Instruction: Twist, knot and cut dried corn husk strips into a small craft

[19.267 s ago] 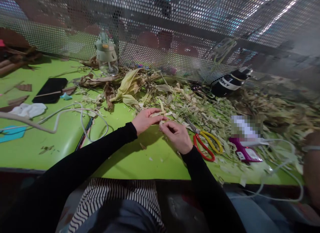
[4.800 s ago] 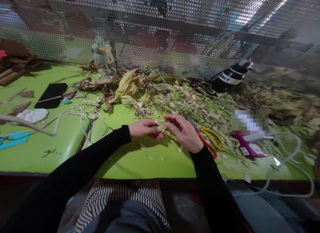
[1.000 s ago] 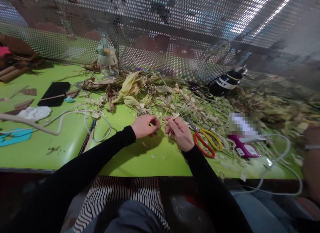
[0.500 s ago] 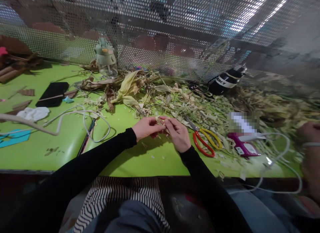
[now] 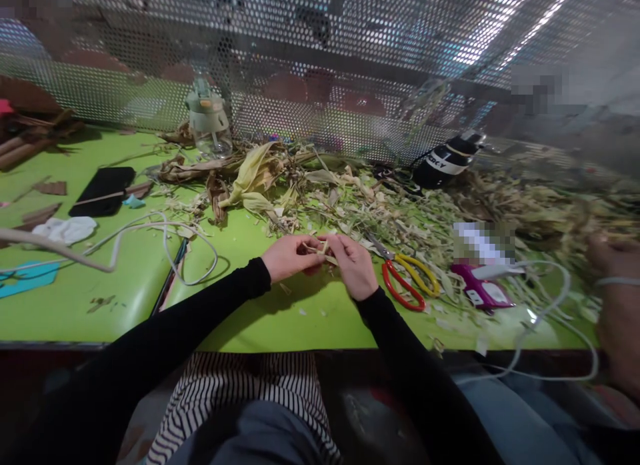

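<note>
My left hand (image 5: 290,258) and my right hand (image 5: 355,264) meet above the green tabletop (image 5: 300,328), fingers pinched close together. Between them is a thin pale strip of corn husk (image 5: 324,248), gripped by the fingertips of both. Part of the strip is hidden behind the fingers. Scissors (image 5: 410,278) with one red and one yellow handle lie just right of my right hand. Behind my hands spreads a heap of dry husk scraps (image 5: 350,198), with a larger yellowish corn husk (image 5: 253,175) on its left.
A black phone (image 5: 104,190), a clear water bottle (image 5: 209,122) and a looping white cable (image 5: 165,218) are on the left. To the right are a purple power strip (image 5: 480,288), a black bottle (image 5: 447,162) and another person's arm (image 5: 620,312). A perforated metal panel (image 5: 300,58) stands behind.
Both hands stay in nearly the same place while the fingers shift slightly. More of the pale husk strip now shows between them. The whole view has shifted a little.
</note>
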Action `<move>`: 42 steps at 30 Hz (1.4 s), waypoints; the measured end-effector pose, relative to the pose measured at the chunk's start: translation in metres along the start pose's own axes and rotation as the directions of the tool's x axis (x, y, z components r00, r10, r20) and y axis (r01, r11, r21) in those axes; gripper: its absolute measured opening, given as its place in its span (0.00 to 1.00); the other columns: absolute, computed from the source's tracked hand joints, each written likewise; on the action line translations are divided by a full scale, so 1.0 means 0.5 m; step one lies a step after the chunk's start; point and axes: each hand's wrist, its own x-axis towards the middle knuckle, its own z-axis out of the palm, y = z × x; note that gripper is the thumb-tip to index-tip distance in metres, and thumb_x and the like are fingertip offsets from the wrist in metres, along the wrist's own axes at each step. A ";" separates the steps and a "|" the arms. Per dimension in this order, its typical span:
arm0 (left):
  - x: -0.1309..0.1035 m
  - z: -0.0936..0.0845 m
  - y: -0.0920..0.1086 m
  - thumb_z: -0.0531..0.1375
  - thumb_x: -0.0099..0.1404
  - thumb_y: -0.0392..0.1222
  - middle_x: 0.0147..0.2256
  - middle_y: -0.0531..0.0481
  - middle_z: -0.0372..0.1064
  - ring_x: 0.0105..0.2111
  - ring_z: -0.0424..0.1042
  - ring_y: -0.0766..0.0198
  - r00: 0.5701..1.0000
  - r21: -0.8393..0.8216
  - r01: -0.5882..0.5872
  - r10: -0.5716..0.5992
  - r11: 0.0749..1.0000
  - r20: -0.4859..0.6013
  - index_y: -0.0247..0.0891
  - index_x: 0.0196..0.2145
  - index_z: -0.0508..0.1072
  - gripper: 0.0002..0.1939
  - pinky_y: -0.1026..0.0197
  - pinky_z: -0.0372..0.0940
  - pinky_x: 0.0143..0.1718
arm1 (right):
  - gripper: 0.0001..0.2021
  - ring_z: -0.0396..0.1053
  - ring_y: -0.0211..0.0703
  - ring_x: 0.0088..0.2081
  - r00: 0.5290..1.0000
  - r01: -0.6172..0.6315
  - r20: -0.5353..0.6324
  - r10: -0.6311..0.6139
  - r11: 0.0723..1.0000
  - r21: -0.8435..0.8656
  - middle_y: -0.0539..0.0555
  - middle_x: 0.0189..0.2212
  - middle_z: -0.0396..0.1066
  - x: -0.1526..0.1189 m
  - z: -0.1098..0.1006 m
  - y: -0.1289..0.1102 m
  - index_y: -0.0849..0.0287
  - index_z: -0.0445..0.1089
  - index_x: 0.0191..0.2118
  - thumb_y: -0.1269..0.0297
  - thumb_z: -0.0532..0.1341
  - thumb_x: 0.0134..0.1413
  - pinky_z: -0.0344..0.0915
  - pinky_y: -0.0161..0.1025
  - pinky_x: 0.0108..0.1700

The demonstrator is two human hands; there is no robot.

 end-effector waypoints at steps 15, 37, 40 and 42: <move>0.007 -0.021 0.020 0.53 0.65 0.35 0.22 0.55 0.67 0.19 0.70 0.74 0.987 -0.230 0.081 -0.110 0.970 -0.116 0.32 0.34 0.67 0.05 0.71 0.66 0.23 | 0.17 0.55 0.33 0.21 0.986 0.073 0.151 -0.071 0.997 -0.011 0.46 0.18 0.59 -0.007 -0.014 -0.008 0.58 0.60 0.22 0.55 0.54 0.59 0.53 0.34 0.25; -0.003 -0.030 0.026 0.57 0.63 0.40 0.32 0.42 0.75 0.28 0.74 0.67 0.977 -0.297 0.211 -0.194 0.931 0.086 0.31 0.39 0.70 0.10 0.61 0.70 0.34 | 0.15 0.62 0.37 0.27 0.999 -0.018 -0.030 0.022 0.991 0.133 0.50 0.29 0.65 0.004 -0.018 0.011 0.56 0.65 0.37 0.50 0.51 0.58 0.59 0.35 0.28; -0.005 -0.025 0.022 0.59 0.60 0.39 0.35 0.42 0.75 0.31 0.74 0.66 0.989 -0.269 0.137 -0.118 0.953 0.085 0.32 0.41 0.71 0.11 0.61 0.69 0.37 | 0.13 0.64 0.39 0.35 0.978 0.088 -0.196 -0.071 0.993 0.083 0.52 0.37 0.66 0.008 -0.017 0.018 0.56 0.65 0.42 0.53 0.54 0.57 0.61 0.37 0.35; -0.005 -0.022 0.016 0.61 0.57 0.36 0.35 0.44 0.74 0.31 0.73 0.69 0.998 -0.176 -0.006 0.015 0.984 0.053 0.32 0.38 0.73 0.10 0.63 0.68 0.37 | 0.14 0.64 0.40 0.37 0.967 0.103 -0.242 -0.076 0.990 0.099 0.53 0.38 0.66 0.007 -0.016 0.019 0.56 0.64 0.43 0.53 0.55 0.57 0.62 0.38 0.38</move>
